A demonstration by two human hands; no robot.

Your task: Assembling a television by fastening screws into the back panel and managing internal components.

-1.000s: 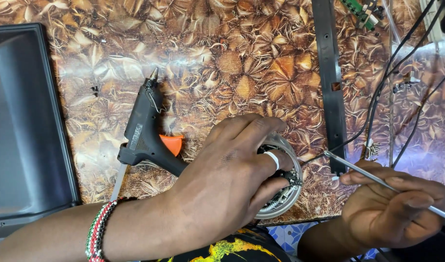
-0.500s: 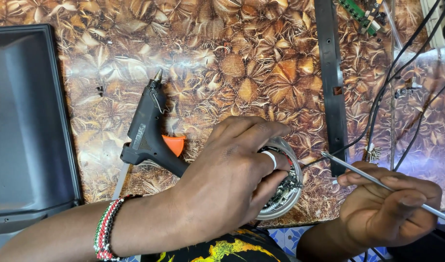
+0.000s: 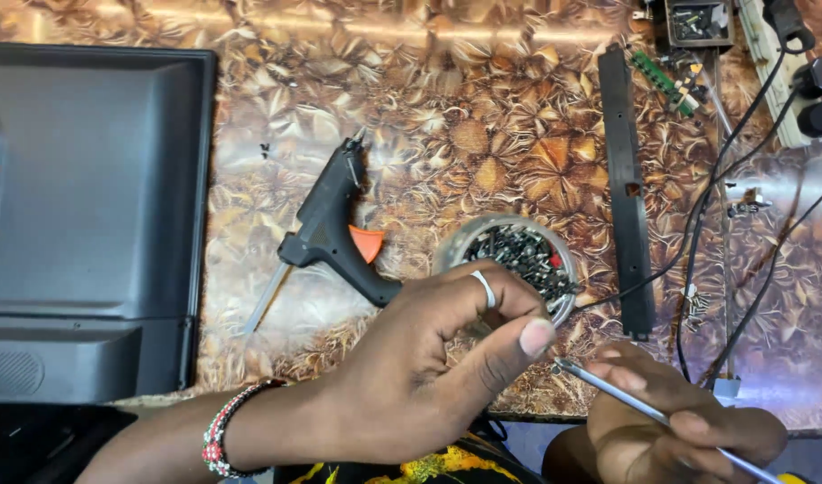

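My left hand (image 3: 429, 376), with a ring and a beaded wristband, hovers just in front of a round clear container (image 3: 469, 237) full of dark screws. Its thumb and fingers are pinched on what looks like a small screw, right at the tip of a thin metal screwdriver (image 3: 644, 408). My right hand (image 3: 689, 430) grips that screwdriver at the table's near edge, with the shaft pointing up and left toward my left thumb.
A black glue gun (image 3: 335, 229) with an orange trigger lies left of the container. A dark screen back panel (image 3: 88, 206) fills the left side. A long black strip (image 3: 626, 179), black cables (image 3: 716, 197), a green circuit board (image 3: 662, 76) and a power strip (image 3: 770, 81) lie to the right.
My left hand has lifted off the container, which now shows its screws, and drawn back with pinched fingers to the screwdriver tip. The view has shifted downward a little.
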